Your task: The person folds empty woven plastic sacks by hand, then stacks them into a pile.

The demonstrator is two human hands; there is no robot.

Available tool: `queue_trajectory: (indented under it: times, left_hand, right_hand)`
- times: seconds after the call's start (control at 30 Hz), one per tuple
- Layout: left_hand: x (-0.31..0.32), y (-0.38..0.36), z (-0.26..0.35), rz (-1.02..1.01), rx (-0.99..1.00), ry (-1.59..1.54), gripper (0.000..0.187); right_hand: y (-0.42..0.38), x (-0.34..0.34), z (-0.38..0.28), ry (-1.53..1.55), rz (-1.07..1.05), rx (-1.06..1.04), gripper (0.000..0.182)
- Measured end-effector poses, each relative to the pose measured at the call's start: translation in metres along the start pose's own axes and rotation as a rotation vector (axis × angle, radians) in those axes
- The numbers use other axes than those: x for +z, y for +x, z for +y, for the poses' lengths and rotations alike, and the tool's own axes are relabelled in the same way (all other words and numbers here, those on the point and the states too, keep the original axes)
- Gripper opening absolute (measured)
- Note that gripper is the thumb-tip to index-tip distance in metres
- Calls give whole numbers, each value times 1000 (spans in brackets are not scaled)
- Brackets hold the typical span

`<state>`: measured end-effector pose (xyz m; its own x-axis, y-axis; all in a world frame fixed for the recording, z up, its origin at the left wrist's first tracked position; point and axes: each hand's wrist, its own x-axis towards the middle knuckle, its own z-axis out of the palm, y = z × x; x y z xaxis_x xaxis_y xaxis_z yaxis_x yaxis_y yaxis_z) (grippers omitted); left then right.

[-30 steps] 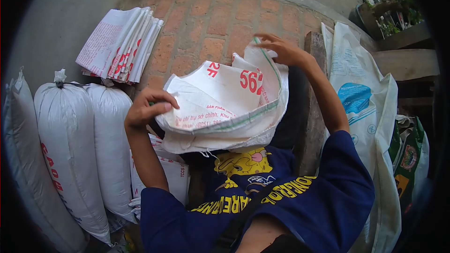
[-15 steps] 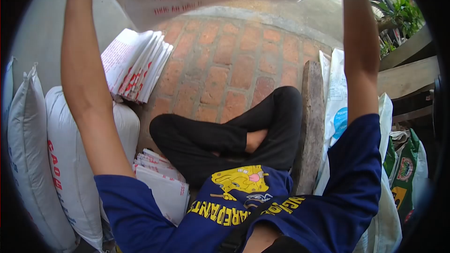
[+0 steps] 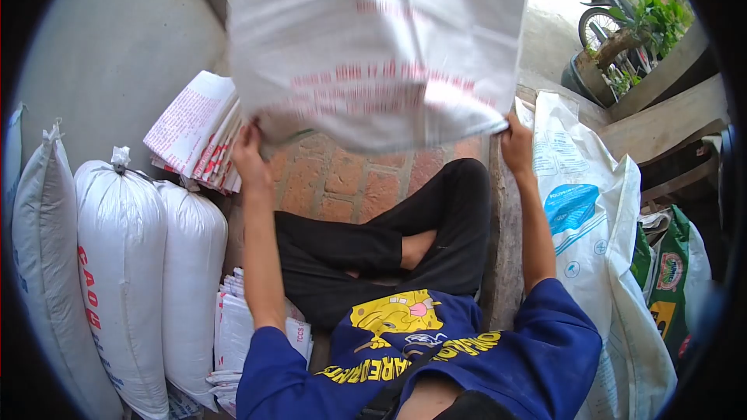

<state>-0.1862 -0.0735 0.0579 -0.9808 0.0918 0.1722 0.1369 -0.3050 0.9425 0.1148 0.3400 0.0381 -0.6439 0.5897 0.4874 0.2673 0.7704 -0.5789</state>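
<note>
A large white woven sack (image 3: 373, 47) with red print is spread between my hands above the brick floor, its top running out of view. My left hand (image 3: 250, 157) is closed on its lower left corner. The lower right corner is pinched in my right hand (image 3: 515, 144). Beside my left hand lies a stack of folded printed sacks (image 3: 191, 124). Another folded pile (image 3: 241, 327) sits lower, next to my crossed legs (image 3: 373, 257).
Full white sacks (image 3: 124, 264) stand along the left wall. On the right are a wooden beam (image 3: 504, 249), a white and blue sack (image 3: 576, 210), a green bag (image 3: 673, 264), a potted plant (image 3: 587, 78) and a wheel (image 3: 599, 27).
Both my hands have come down and closer to my body, bringing the sack's edge lower over the bricks. The sack now shows more of its printed face.
</note>
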Motion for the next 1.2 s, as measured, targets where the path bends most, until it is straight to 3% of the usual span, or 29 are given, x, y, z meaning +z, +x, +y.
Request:
queue_trajectory:
  times: [0.03,0.07,0.13,0.2,0.27,0.4,0.47,0.57,0.63,0.67,0.73,0.77,0.8,0.83,0.87,0.93,0.97,1.0,1.07,1.13,1.2]
  left_hand:
    - [-10,-23,-26,57,-54,-46,29]
    - [-21,-40,-46,110,-104,-92,25]
    - [-40,-70,-62,161,-184,-94,22]
    - [-49,-82,-70,179,-244,-68,23]
    - [-46,-93,-54,96,-91,-5,24]
    - [-54,-99,-33,166,-50,88,22]
    - [-65,-97,-26,301,-22,130,20]
    - [-72,-93,-1,466,-75,-40,18]
    - [-90,-91,6,492,-89,-31,24]
    - [-98,-90,14,509,-107,-7,26]
    - [-114,-96,31,479,-44,75,30]
    - [-121,-97,41,501,-62,65,32]
    - [-127,-100,50,525,-82,56,35]
    - [-127,-105,56,591,-154,-69,42]
    - [-130,-111,68,519,-348,-329,49]
    - [-110,-131,66,573,-48,-260,51]
    - [-134,-124,76,297,-511,-456,49]
    - [-168,-110,45,317,-425,-331,51]
    - [-163,-105,33,103,-543,-297,50]
    - [-151,-111,25,76,-505,-125,49]
    - [-141,-117,20,95,-594,100,44]
  right_hand:
    - [-21,1,-3,68,-20,93,18]
    - [-38,7,6,-30,78,-1,18]
    - [-62,-3,-5,-33,24,110,17]
    - [-77,-11,-15,-78,15,45,17]
    - [-88,-20,-26,-112,1,-31,17]
    - [-100,-52,-67,-272,-60,-75,15]
    - [-103,-76,-95,-418,-251,-133,15]
    - [-106,-105,-130,-344,-424,-172,11]
    - [-107,-123,-139,-237,-643,-102,10]
    - [-108,-132,-138,-237,-644,-98,10]
    - [-106,-148,-139,-189,-1008,175,19]
    - [-96,-156,-146,-208,-1174,105,24]
    - [-88,-164,-153,-212,-1180,103,24]
    - [-81,-172,-159,41,-1369,72,25]
    - [-76,-175,-160,306,-1544,42,26]
    - [-64,-172,-153,616,-1644,-175,37]
    - [-61,-166,-144,542,-1510,-8,45]
    - [-65,-155,-133,466,-1368,154,53]
    - [-90,-112,-112,-195,-717,401,72]
    - [-116,-83,-83,-608,-655,688,90]
    - [-133,-82,-79,-117,-946,1049,99]
